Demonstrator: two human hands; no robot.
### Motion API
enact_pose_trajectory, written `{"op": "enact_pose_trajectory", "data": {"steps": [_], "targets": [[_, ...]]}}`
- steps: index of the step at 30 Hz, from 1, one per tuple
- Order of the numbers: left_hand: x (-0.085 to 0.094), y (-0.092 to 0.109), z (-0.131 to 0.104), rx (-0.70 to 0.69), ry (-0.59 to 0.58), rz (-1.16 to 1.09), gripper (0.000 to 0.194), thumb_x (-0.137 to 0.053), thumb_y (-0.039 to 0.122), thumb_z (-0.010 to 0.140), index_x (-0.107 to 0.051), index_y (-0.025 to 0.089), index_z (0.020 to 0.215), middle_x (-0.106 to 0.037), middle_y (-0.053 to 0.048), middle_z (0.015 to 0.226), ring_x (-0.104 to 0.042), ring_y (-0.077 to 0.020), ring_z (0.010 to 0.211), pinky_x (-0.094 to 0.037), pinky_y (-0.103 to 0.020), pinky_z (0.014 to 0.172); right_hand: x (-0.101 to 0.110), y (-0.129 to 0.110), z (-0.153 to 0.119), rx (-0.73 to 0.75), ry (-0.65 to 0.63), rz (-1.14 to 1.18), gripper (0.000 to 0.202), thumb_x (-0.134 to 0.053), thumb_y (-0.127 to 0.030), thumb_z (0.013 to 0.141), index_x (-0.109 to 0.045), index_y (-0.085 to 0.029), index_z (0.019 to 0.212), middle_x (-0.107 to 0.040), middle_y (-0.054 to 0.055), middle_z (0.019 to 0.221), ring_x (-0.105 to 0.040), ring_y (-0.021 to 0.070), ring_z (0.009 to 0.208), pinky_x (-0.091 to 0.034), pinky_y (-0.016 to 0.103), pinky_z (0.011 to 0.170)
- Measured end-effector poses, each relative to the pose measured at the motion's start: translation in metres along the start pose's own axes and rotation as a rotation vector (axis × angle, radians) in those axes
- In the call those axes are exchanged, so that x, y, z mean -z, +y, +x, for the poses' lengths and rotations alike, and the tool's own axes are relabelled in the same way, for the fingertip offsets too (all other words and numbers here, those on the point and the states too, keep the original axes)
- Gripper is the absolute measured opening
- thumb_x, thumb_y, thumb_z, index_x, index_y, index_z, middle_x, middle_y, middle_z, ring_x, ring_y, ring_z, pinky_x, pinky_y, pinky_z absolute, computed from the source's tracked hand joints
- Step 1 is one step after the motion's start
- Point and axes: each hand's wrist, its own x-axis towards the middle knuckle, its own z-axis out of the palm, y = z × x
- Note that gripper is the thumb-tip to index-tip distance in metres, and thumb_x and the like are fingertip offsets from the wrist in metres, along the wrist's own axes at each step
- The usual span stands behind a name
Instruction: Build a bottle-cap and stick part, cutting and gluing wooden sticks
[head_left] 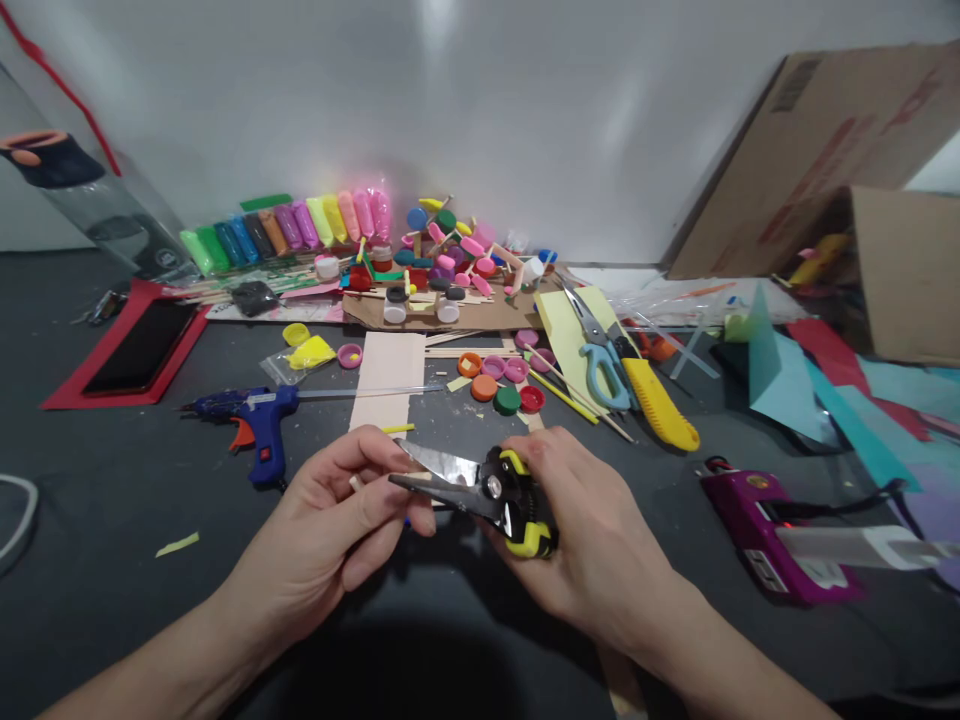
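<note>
My right hand (600,530) is wrapped round the yellow-and-black handles of a pair of shears (493,487). Their blades point left and stand slightly apart, with a sliver of pale wood between them. The blade tips reach the fingers of my left hand (330,530). Pinched between that thumb and fingers is a thin wooden stick (355,484), one pale end of which shows; the rest is mostly hidden. Just beyond my fingertips lie a short yellow strip (398,429) and a strip of pale card (387,375).
A blue glue gun (270,425) lies left, near a phone (142,345) on red paper. Coloured bottle caps (484,388), blue-handled scissors (606,378) and a yellow cutter (660,405) lie ahead. A purple power strip (772,535) is right. Clay packs (300,225) line the wall.
</note>
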Motion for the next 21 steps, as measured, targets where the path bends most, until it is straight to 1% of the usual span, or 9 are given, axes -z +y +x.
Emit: {"op": "enact_pose_trajectory", "data": {"steps": [5,8,10,13,15,18,21], "targets": [[-0.0019,0.0008,0.0005,0.006,-0.004,0.009,0.028,-0.083,0.029,0.073,-0.058,0.017,0.077,-0.071,-0.002,0.060,-0.034,0.0025,0.030,-0.016,-0.008,0.034,-0.0025,0.0024,-0.0035,0.002,-0.011,-0.025,0.020,-0.055,-0.019,0.079,-0.056,-0.011,0.098,-0.059,0.010,0.081,-0.053,0.0233,0.072,-0.045,0.034,0.061],[-0.0021,0.0000,0.0001,-0.003,-0.023,0.001,0.029,-0.081,0.031,0.075,-0.056,0.016,0.074,-0.071,-0.001,0.059,-0.033,0.0031,0.029,-0.015,-0.007,0.034,-0.0040,0.0035,-0.0061,0.011,0.002,-0.034,0.015,-0.055,-0.017,0.077,-0.056,-0.013,0.092,-0.057,0.008,0.076,-0.052,0.0211,0.066,-0.042,0.032,0.056],[-0.0012,-0.0009,-0.0006,-0.004,-0.040,-0.006,0.027,-0.079,0.031,0.077,-0.057,0.017,0.076,-0.070,0.000,0.058,-0.033,0.0027,0.029,-0.015,-0.008,0.033,-0.0039,0.0034,-0.0061,0.010,0.015,0.000,0.014,-0.056,-0.017,0.078,-0.055,-0.014,0.091,-0.056,0.006,0.074,-0.051,0.0196,0.064,-0.041,0.031,0.055],[0.0007,-0.0018,-0.0008,0.004,-0.067,-0.002,0.023,-0.076,0.034,0.080,-0.059,0.018,0.080,-0.067,0.001,0.054,-0.032,0.0014,0.029,-0.014,-0.008,0.033,-0.0026,0.0028,-0.0037,-0.022,0.023,0.063,0.022,-0.061,-0.018,0.078,-0.055,-0.014,0.099,-0.058,0.006,0.081,-0.054,0.0198,0.071,-0.044,0.030,0.061],[0.0016,-0.0016,-0.0004,0.014,-0.093,0.002,0.023,-0.074,0.036,0.082,-0.060,0.018,0.079,-0.064,0.002,0.050,-0.027,0.0015,0.029,-0.014,-0.008,0.032,-0.0018,0.0029,-0.0021,-0.030,0.008,0.077,0.028,-0.064,-0.021,0.078,-0.054,-0.014,0.104,-0.058,0.008,0.086,-0.055,0.0212,0.076,-0.045,0.031,0.065],[0.0022,-0.0006,0.0002,0.046,-0.110,0.002,0.026,-0.073,0.039,0.082,-0.061,0.017,0.078,-0.060,0.004,0.046,-0.021,0.0021,0.030,-0.016,-0.008,0.032,-0.0012,0.0037,-0.0013,-0.011,-0.036,0.093,0.030,-0.065,-0.022,0.078,-0.053,-0.014,0.105,-0.058,0.008,0.087,-0.055,0.0223,0.078,-0.046,0.033,0.066],[0.0031,0.0004,0.0003,0.073,-0.097,0.008,0.027,-0.075,0.039,0.080,-0.062,0.016,0.079,-0.058,0.005,0.044,-0.020,0.0025,0.031,-0.019,-0.008,0.035,-0.0002,0.0043,-0.0017,0.001,-0.064,0.102,0.029,-0.063,-0.020,0.078,-0.053,-0.014,0.104,-0.058,0.007,0.086,-0.054,0.0219,0.076,-0.046,0.033,0.065]]}}
